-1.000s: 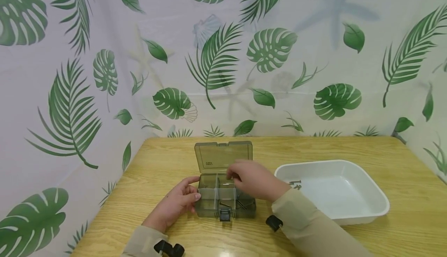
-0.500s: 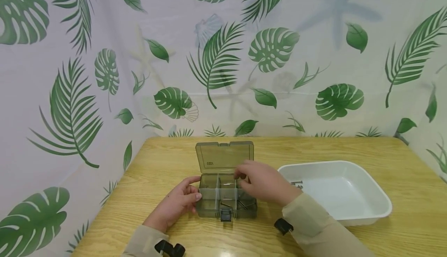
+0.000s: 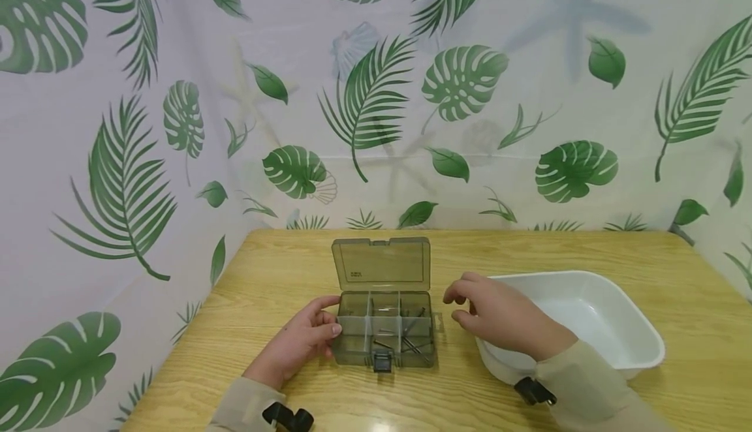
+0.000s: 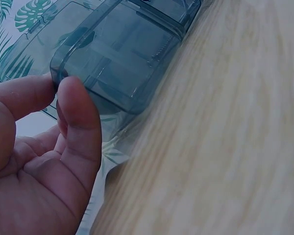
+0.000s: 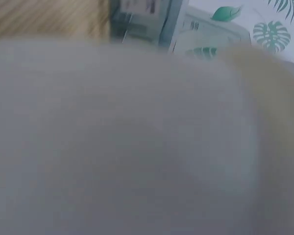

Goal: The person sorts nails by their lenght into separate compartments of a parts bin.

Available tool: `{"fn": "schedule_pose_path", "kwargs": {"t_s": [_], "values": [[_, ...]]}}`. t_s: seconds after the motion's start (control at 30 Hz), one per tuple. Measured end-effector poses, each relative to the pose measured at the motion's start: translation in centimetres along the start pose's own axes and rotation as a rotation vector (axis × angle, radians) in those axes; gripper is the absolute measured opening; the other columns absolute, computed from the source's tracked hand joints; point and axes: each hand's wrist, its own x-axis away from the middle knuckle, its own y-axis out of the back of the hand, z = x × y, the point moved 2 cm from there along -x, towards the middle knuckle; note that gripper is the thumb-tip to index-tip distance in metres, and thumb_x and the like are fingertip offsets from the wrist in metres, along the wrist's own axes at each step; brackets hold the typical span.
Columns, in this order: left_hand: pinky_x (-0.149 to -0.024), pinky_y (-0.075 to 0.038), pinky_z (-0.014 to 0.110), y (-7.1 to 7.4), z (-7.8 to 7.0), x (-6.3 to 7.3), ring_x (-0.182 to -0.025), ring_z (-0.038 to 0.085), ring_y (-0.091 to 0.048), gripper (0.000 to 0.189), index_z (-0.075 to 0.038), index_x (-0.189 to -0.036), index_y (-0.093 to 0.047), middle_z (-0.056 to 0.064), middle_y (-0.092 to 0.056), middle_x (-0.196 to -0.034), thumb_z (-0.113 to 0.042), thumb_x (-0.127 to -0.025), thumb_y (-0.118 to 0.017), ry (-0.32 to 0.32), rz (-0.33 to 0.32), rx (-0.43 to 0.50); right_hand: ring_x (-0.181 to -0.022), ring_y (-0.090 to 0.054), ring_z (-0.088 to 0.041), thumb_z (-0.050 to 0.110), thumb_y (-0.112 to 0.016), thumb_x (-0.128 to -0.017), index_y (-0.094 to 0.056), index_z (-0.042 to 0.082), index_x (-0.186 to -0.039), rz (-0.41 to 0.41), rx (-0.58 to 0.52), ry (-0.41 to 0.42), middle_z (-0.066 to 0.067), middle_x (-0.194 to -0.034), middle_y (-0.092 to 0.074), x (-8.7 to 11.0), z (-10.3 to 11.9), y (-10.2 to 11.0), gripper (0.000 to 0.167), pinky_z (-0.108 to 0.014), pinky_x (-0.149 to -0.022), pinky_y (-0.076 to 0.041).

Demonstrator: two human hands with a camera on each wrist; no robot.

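A leafy backdrop (image 3: 235,27) fills the view from 10 round to 2 o'clock, and under it spreads the wood-grain table (image 3: 458,380). Over toward 3 o'clock sits the white tray (image 3: 593,327), its 9 o'clock end partly masked by the right hand (image 3: 499,314), so what lies behind there I can't tell.

Now the compartment box (image 3: 355,358), mid-table, and here's the relation that counts: it's between the two hands, at 2 to 3 o'clock from the left hand (image 3: 302,337) and about 9 o'clock from the right. The left is nearer, right on it; the right is apart, tabletop showing between. The long axis runs 9 to 3, crosswise, one hand toward the other. And it faces the person: lid (image 3: 382,259) raised at 12 o'clock, latch (image 3: 382,361) pointing to 6.

The hands, then! The left pinches the box's 9 o'clock end, thumb and finger at a corner in the left wrist view. The right hovers by the tray, fingers loosely bent, thumb apart, nothing visible in them; whether it touches the rim I can't tell, the right wrist view being mostly pale blur.

Smallest of all, slim dark screws (image 3: 416,348) slant toward 4 o'clock in the front right compartment.
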Motion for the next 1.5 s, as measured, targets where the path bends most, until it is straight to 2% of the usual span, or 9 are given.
{"fn": "schedule_pose_path", "kwargs": {"t_s": [0.1, 0.27, 0.5, 0.63, 0.87, 0.97, 1.07, 1.23, 1.5], "values": [[-0.066, -0.054, 0.032, -0.1, 0.0, 0.0, -0.081, 0.019, -0.050, 0.063, -0.007, -0.158, -0.027, 0.010, -0.051, -0.104, -0.012, -0.104, -0.059, -0.003, 0.002, -0.006, -0.085, -0.058, -0.011, 0.015, -0.068, -0.095, -0.071, 0.016, -0.112, 0.005, 0.001, -0.021, 0.005, -0.107, -0.061, 1.0, -1.4, 0.4, 0.017, -0.033, -0.073, -0.053], [-0.066, -0.053, 0.033, -0.2, -0.1, 0.0, -0.078, 0.018, -0.050, 0.063, -0.006, -0.158, -0.028, 0.010, -0.051, -0.103, -0.011, -0.103, -0.059, -0.003, -0.005, -0.006, -0.092, -0.062, -0.016, 0.015, -0.068, -0.094, -0.071, 0.015, -0.114, 0.008, 0.010, -0.048, 0.004, -0.109, -0.064, 2.6, -3.9, 0.7, 0.019, -0.038, -0.077, -0.054], [-0.066, -0.053, 0.033, -0.1, 0.0, 0.0, -0.076, 0.017, -0.050, 0.062, -0.006, -0.157, -0.028, 0.009, -0.052, -0.102, -0.009, -0.103, -0.059, 0.001, -0.014, 0.000, -0.099, -0.061, -0.018, 0.016, -0.072, -0.089, -0.073, 0.013, -0.117, 0.058, 0.056, -0.121, 0.001, -0.111, -0.064, 4.2, -6.7, 0.1, 0.029, -0.044, -0.084, -0.052], [-0.065, -0.053, 0.032, -0.1, 0.1, -0.1, -0.076, 0.016, -0.049, 0.061, -0.005, -0.157, -0.029, 0.008, -0.052, -0.101, -0.008, -0.103, -0.058, 0.004, -0.019, 0.003, -0.107, -0.062, -0.024, 0.020, -0.074, -0.089, -0.073, 0.012, -0.120, 0.080, 0.072, -0.153, -0.001, -0.115, -0.064, 4.8, -7.6, -0.4, 0.033, -0.049, -0.090, -0.052], [-0.065, -0.053, 0.032, -0.2, 0.2, -0.1, -0.076, 0.016, -0.049, 0.061, -0.005, -0.157, -0.029, 0.008, -0.052, -0.101, -0.009, -0.103, -0.058, 0.005, -0.021, -0.002, -0.113, -0.062, -0.029, 0.018, -0.073, -0.090, -0.070, 0.008, -0.127, 0.084, 0.068, -0.126, -0.008, -0.123, -0.064, 5.0, -8.3, -0.9, 0.039, -0.051, -0.091, -0.052], [-0.065, -0.052, 0.032, -0.2, 0.2, -0.1, -0.076, 0.017, -0.049, 0.061, -0.006, -0.157, -0.029, 0.008, -0.052, -0.101, -0.010, -0.103, -0.059, 0.007, -0.023, -0.007, -0.113, -0.062, -0.027, 0.017, -0.073, -0.089, -0.070, 0.009, -0.127, 0.088, 0.069, -0.127, -0.006, -0.123, -0.064, 5.0, -8.3, -0.9, 0.039, -0.050, -0.092, -0.052], [-0.066, -0.052, 0.032, -0.2, 0.1, 0.0, -0.076, 0.017, -0.049, 0.061, -0.006, -0.157, -0.029, 0.008, -0.052, -0.102, -0.010, -0.103, -0.059, 0.011, -0.022, -0.005, -0.105, -0.063, -0.021, 0.015, -0.073, -0.088, -0.073, 0.011, -0.120, 0.111, 0.059, -0.137, 0.001, -0.113, -0.065, 5.0, -8.5, -1.0, 0.032, -0.047, -0.088, -0.052], [-0.066, -0.052, 0.032, -0.2, 0.0, 0.0, -0.077, 0.017, -0.049, 0.061, -0.007, -0.157, -0.029, 0.008, -0.052, -0.103, -0.010, -0.104, -0.058, 0.012, -0.024, -0.006, -0.085, -0.056, -0.009, 0.011, -0.074, -0.086, -0.072, 0.022, -0.096, 0.150, 0.037, -0.168, 0.010, -0.094, -0.058, 4.8, -8.7, -1.1, 0.015, -0.040, -0.079, -0.052], [-0.066, -0.052, 0.032, -0.3, 0.1, 0.0, -0.078, 0.017, -0.050, 0.061, -0.007, -0.157, -0.029, 0.008, -0.051, -0.103, -0.010, -0.104, -0.058, 0.009, -0.025, -0.015, -0.070, -0.047, -0.011, 0.010, -0.070, -0.089, -0.061, 0.022, -0.079, 0.204, 0.018, -0.204, 0.010, -0.075, -0.054, 5.0, -8.5, -1.1, 0.018, -0.033, -0.066, -0.042]]}}
